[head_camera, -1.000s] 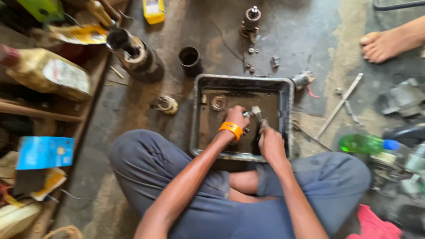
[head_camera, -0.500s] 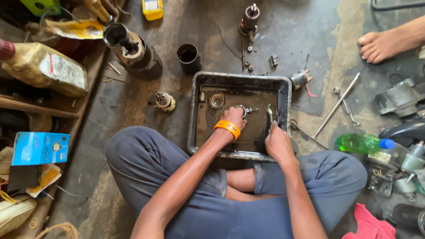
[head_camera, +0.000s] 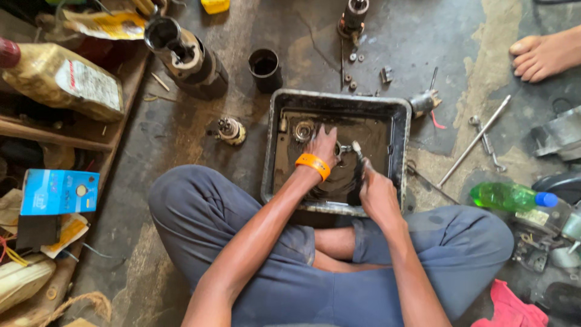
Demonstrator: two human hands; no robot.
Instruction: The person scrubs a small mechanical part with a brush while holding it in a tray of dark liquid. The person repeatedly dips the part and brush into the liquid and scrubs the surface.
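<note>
Gripping a small metal part (head_camera: 344,148) – left hand (head_camera: 322,145), inside black tray (head_camera: 399,121) | brush (head_camera: 358,172) held closed in right hand (head_camera: 376,194) – near edge | green bottle (head_camera: 505,195) at right

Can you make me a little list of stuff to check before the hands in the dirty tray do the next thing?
1. Left hand grips the small metal part: ok.
2. Right hand holds the dark brush-like tool: ok.
3. Both hands stay inside the rectangular black metal tray: ok.
4. Round metal bearing lies apart from the hands, in the tray: ok.
5. Dark liquid deep enough to rinse: cannot tell.
6. Green plastic bottle lies clear of the tray: ok.
</note>
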